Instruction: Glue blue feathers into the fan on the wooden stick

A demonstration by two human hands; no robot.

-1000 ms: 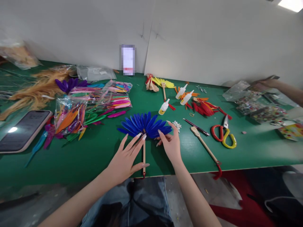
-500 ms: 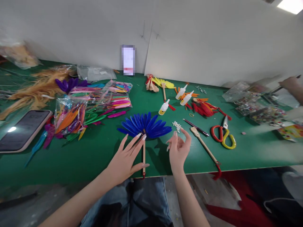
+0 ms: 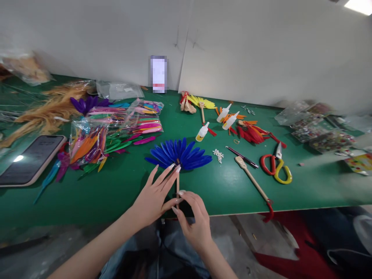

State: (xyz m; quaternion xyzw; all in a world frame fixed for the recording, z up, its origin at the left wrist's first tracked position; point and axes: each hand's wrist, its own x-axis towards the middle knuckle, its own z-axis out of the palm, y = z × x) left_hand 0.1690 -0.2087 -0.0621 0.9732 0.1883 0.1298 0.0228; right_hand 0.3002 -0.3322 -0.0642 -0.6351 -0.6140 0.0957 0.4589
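Note:
A blue feather fan [image 3: 179,153] on a thin wooden stick lies on the green table [image 3: 122,186] in front of me. My left hand [image 3: 154,195] rests flat beside the stick, fingers spread, fingertips touching the base of the feathers. My right hand [image 3: 193,219] is at the table's front edge with its fingers curled round the lower end of the stick. A small heap of white beads [image 3: 218,155] lies just right of the fan.
Bags of coloured feathers [image 3: 116,130] and a phone [image 3: 30,159] lie to the left. Glue bottles [image 3: 202,131], a yellow fan [image 3: 200,102], red feathers [image 3: 251,133], a wooden stick [image 3: 252,180], scissors [image 3: 276,166] and sticker packets [image 3: 322,133] lie to the right.
My right hand left the fan's right feathers, passed near the beads, then came back to the stick's lower end. Another person's hand at the far right is gone from view.

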